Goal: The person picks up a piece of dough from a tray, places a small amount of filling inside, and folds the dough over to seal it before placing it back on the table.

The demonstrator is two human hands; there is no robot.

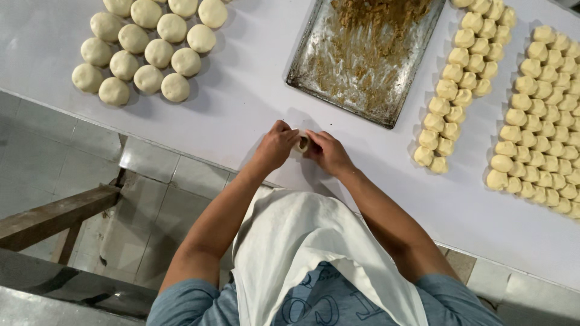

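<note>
Both my hands meet over the white table (254, 90) near its front edge. My left hand (275, 147) and my right hand (327, 153) together pinch one small piece of pale dough (303, 143), whose brownish centre shows between the fingers. Directly beyond the hands lies a metal tray (314, 72) smeared with crumbly brown filling (374, 24).
Several round dough balls (148, 51) sit in rows at the far left. Two long clusters of smaller dough pieces lie at the right (462, 84) and far right (544, 121). A tiled floor (54, 139) and a wooden beam (54, 214) lie below the table edge.
</note>
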